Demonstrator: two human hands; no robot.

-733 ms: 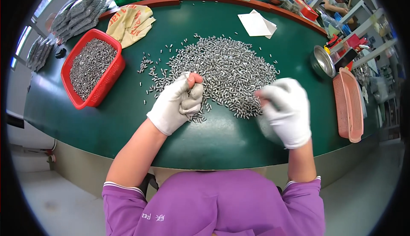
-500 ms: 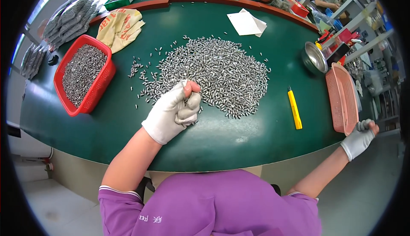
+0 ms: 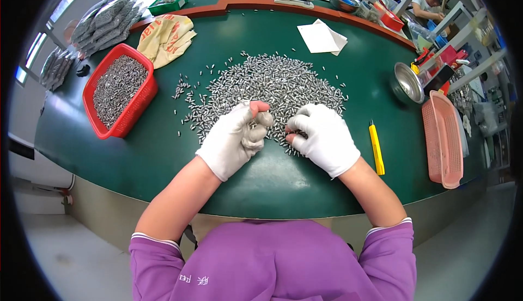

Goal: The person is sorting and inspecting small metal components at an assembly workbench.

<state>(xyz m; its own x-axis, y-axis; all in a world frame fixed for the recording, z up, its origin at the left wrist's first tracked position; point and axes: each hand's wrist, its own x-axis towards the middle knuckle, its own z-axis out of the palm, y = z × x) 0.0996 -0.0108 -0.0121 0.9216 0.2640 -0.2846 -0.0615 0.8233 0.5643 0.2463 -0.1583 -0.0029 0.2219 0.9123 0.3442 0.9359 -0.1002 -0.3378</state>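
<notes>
A wide pile of small silvery metal pins (image 3: pixel 272 80) lies on the green tabletop. At its near edge, my left hand (image 3: pixel 235 140) in a white glove with bare fingertips is closed, thumb against curled fingers. Whatever it holds is hidden. My right hand (image 3: pixel 322 140), gloved the same way, reaches into the pile's near right side. Its thumb and forefinger are bent close together among the pins, and I cannot make out what is between them.
On the left stands a red plastic basket (image 3: pixel 151 91) of similar pins, beside a crumpled yellowish bag (image 3: pixel 166 40). At right are a yellow utility knife (image 3: pixel 376 148), a steel bowl (image 3: pixel 407 82) and a pink basket (image 3: pixel 441 137). White paper (image 3: pixel 321 37) lies behind the pile. A person sits far right.
My right hand has swung in from beside the pink basket to the pile's near edge. My left hand remains closed by the pile, and the whole view has shifted slightly.
</notes>
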